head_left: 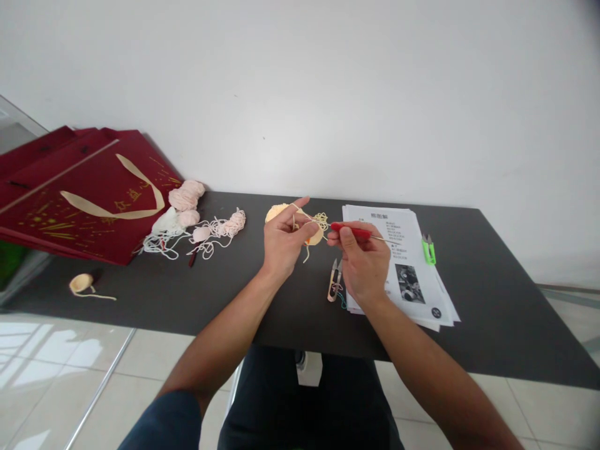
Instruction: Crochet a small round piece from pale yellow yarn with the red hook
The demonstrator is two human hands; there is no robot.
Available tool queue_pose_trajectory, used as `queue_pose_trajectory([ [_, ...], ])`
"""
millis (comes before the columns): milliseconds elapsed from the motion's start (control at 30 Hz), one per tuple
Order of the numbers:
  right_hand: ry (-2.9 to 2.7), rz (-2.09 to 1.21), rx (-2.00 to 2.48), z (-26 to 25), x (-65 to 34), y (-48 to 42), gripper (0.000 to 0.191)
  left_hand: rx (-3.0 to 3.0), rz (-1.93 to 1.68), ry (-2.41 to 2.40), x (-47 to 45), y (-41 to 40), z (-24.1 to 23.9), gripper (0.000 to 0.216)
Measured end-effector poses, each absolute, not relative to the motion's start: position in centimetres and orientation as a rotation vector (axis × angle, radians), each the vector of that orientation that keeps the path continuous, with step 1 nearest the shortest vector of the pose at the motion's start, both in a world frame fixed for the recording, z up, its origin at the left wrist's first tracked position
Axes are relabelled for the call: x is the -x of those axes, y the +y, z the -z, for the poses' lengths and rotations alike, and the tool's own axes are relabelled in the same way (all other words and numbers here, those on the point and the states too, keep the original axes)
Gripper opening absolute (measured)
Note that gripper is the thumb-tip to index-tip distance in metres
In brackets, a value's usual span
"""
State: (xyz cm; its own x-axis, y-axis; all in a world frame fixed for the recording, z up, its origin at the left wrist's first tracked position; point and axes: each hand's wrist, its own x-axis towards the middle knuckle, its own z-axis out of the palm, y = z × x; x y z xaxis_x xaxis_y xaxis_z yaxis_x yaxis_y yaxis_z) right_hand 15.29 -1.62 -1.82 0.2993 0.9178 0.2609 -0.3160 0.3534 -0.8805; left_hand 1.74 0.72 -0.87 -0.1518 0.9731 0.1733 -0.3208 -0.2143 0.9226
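My left hand [282,239] is closed around a round pale-yellow crocheted piece [277,211], with yellow yarn [320,219] looped over its raised forefinger. My right hand [360,257] pinches a red-handled crochet hook [351,230] whose tip points left toward the yarn. Both hands hover above the dark table [492,300], close together. Most of the crocheted piece is hidden behind my left hand.
A stack of printed sheets [407,262] lies right of my hands, with green thread snips [428,249] beside it. Beige snips [334,281] lie below my right hand. Pink and white yarn bundles [197,225], a red gift bag [89,200] and a small yellow crocheted bit [82,284] sit left.
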Motion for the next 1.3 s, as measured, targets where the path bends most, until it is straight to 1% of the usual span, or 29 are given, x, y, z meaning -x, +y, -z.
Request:
queue_pose_trajectory([
  [267, -1.120, -0.704, 0.960, 1.0, -15.2, -3.2, 0.014, -0.901, -1.567, 0.883, -2.2, 0.6, 0.9, 0.056],
  [433, -1.363, -0.478, 0.816, 2.2, -15.1, -3.8, 0.030, -0.698, -1.517, 0.804, -2.1, 0.5, 0.4, 0.067],
  [500, -1.360, -0.529, 0.800, 2.6, -15.0, -3.7, 0.030, -0.658, -1.491, 0.765, -1.9, 0.4, 0.1, 0.070],
  [667, -1.036, -0.945, 0.730, 2.3, -15.3, -2.2, 0.014, -0.659, -1.465, 0.721, -1.7, 0.4, -0.1, 0.065],
  [767, -0.938, -1.066, 0.672, 1.7, -15.7, -1.4, 0.008, -0.678, -1.467, 0.727, -1.8, 0.4, -0.2, 0.063],
  [1067, -0.858, -1.153, 0.589, 0.5, -16.4, -1.1, 0.013, -0.737, -1.396, 0.712, -1.7, 0.0, -0.5, 0.064],
  [1300, -0.861, -1.145, 0.564, 0.5, -17.0, -0.8, 0.015, -0.779, -1.414, 0.692, -1.4, 0.3, -0.2, 0.063],
])
